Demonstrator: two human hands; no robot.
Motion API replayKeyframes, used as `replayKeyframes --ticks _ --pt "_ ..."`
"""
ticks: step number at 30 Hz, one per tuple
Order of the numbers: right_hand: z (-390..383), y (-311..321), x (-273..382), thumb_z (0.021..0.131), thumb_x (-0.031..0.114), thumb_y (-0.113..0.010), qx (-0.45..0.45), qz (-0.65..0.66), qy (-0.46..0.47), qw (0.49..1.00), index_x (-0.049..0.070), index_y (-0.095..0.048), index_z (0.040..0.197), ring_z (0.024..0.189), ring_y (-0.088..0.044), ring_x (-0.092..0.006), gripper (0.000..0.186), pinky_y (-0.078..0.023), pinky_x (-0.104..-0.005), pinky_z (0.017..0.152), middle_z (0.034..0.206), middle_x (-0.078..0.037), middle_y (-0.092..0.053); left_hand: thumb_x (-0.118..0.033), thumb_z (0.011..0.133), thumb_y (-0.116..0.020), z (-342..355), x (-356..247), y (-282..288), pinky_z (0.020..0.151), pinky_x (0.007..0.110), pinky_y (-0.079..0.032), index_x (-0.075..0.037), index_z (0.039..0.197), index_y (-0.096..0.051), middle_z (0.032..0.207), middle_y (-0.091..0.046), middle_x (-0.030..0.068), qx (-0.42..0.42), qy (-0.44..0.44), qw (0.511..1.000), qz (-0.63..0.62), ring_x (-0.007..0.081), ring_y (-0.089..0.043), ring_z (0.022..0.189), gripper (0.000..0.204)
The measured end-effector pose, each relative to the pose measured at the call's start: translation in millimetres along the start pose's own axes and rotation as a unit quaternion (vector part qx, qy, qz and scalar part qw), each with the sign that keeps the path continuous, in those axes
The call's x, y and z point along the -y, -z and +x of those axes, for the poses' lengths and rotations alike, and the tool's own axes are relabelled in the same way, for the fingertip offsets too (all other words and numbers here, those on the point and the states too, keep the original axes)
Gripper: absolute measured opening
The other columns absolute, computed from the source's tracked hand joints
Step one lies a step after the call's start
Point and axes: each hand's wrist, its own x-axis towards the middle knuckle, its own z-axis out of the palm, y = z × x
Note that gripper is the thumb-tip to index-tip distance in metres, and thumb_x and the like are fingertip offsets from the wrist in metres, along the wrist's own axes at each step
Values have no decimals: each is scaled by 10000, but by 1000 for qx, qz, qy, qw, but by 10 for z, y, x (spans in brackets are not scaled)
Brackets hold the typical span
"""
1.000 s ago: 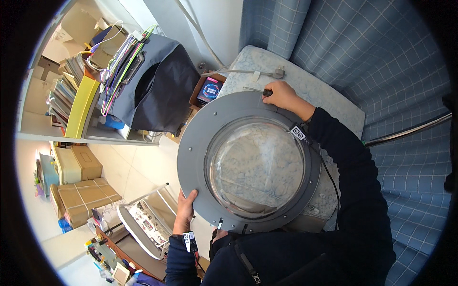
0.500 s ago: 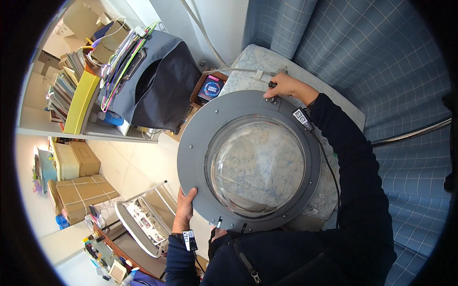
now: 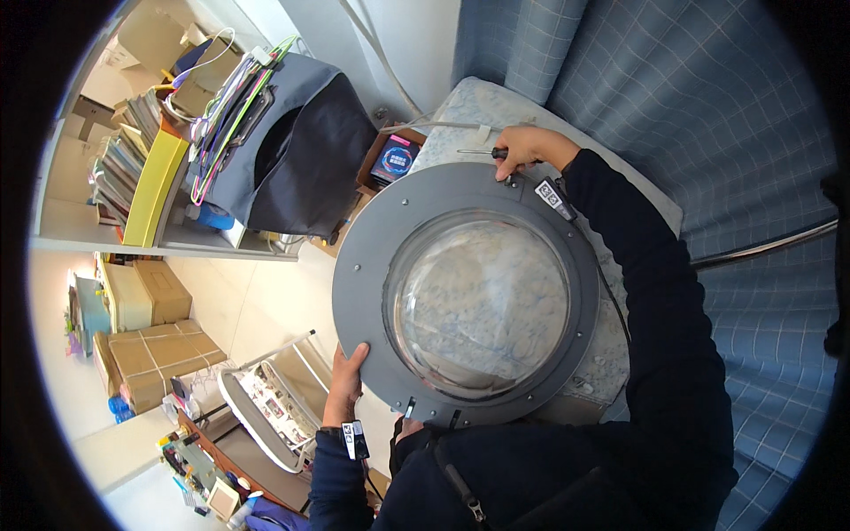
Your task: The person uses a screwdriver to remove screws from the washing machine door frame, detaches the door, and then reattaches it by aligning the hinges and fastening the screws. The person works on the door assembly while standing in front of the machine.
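A round grey washing machine door (image 3: 363, 305) with a clear bulging glass bowl (image 3: 482, 305) lies across a pale marbled surface and my lap. At its lower-left edge my left hand (image 3: 345, 385) is closed on the rim, thumb on the upper face, the other fingers hidden underneath. At the far edge, my right hand (image 3: 531, 147) holds a screwdriver (image 3: 498, 153) by its dark handle, its thin shaft pointing left, off the door. Fingertips of that hand hang close to the small metal hinge fittings (image 3: 512, 181). Several small screws dot the ring.
Beyond the door the marbled top (image 3: 478, 104) carries a grey cord. A blue checked curtain (image 3: 655, 115) hangs at the right. Left of the door stand an open carton (image 3: 376, 164), a dark fabric-covered item (image 3: 310, 159), a white folding chair (image 3: 266, 407) and cardboard boxes (image 3: 164, 363).
My right hand has shifted slightly, and the screwdriver in it has swung so its shaft points straight left. The left hand keeps its hold on the door's rim.
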Motion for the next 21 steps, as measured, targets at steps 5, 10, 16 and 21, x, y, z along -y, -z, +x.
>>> replayKeyframes --ticks 5,10,16,21 --pt "-46 -9 54 730 241 -829 -20 -41 15 999 48 -642 792 521 -526 -125 276 -371 -297 453 605 -26 -589 -291 868 -704 35 -26 41 1019 340 -400 18 1387 -397 1295 -536 127 19 24 999 18 220 -514 1174 677" --pt "-122 -75 19 748 218 -819 -34 65 0 997 44 -639 805 533 -526 -101 257 -356 -270 443 640 -22 -598 -300 872 -697 15 -48 15 1025 344 -398 20 1390 -392 1308 -527 129 21 4 999 24 223 -508 1184 681" --pt "-217 -85 -129 803 253 -771 -45 158 23 986 57 -655 823 582 -521 -76 229 -348 -241 455 701 -14 -615 -289 874 -698 53 -20 16 1025 356 -400 10 1402 -379 1318 -521 130 23 11 1000 3 230 -504 1190 686" --pt "-452 -219 -347 770 225 -799 -123 257 32 958 62 -663 879 566 -481 -88 239 -322 -246 456 706 0 -584 -281 873 -703 71 45 29 1021 359 -407 1 1409 -371 1319 -521 128 29 -4 999 -34 231 -508 1188 690"
